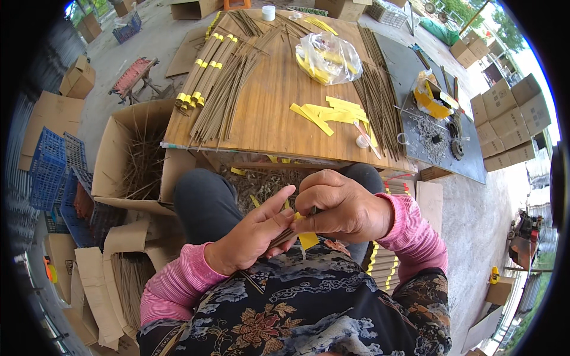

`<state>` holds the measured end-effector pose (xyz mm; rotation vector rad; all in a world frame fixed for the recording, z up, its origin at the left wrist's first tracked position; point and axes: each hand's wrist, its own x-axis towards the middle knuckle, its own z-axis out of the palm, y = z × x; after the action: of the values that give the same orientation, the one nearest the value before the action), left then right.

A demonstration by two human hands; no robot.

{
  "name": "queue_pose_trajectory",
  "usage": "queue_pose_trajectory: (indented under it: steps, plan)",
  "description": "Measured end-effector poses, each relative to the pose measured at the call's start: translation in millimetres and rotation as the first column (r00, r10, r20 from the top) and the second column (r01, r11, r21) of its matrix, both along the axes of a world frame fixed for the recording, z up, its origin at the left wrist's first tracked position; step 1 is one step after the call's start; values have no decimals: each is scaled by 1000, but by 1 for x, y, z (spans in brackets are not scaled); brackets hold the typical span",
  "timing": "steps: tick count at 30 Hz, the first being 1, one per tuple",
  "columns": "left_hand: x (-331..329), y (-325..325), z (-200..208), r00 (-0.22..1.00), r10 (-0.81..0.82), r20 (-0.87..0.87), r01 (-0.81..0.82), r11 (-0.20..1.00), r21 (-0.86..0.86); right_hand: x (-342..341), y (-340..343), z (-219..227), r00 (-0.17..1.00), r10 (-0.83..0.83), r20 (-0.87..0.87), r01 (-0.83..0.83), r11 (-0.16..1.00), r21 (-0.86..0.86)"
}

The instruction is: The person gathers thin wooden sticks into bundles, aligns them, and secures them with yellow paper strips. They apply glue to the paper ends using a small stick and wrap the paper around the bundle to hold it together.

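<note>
Over my lap, my left hand (243, 243) is closed around a bundle of thin brown sticks (284, 237), mostly hidden by the fingers. My right hand (347, 204) pinches at the end of this bundle, its fingertips on a yellow paper strip (308, 240) whose loose end hangs down. More yellow strips (332, 113) lie fanned on the wooden table (267, 127) in front of me. Beside them are a small round pot (362, 142) and a thin pale stick or brush (369, 142). Several finished bundles with yellow bands (205, 71) sit at the table's left.
Loose brown sticks (222, 98) are spread on the table's left and right sides. A clear plastic bag (329, 56) holds yellow pieces. On the right, a dark board (439, 139) carries a yellow box and metal bits. A carton of sticks (169, 172) stands left of my knee.
</note>
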<state>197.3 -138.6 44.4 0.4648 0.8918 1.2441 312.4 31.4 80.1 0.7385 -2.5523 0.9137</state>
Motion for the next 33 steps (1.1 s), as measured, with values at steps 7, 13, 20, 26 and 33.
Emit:
queue_pose_trajectory:
  steps: [7,13,20,26,33]
  plan:
    - [-9,3,14,994,-105,-18,106,994,33,-4,3,3,983,56,-173,-39,994,104]
    - [-14,2,27,944,128,-304,-97,988,117,1,-1,13,945,-87,-314,76,996,-49]
    - [-7,16,30,457,513,-727,-127,847,517,-2,-22,-14,833,-545,97,495,656,-570]
    - [0,23,24,493,543,-680,-95,811,578,-7,-21,-25,886,-456,-80,291,682,-671]
    - [-2,26,28,702,412,-581,0,815,579,0,-9,-17,912,-350,-214,126,734,-667]
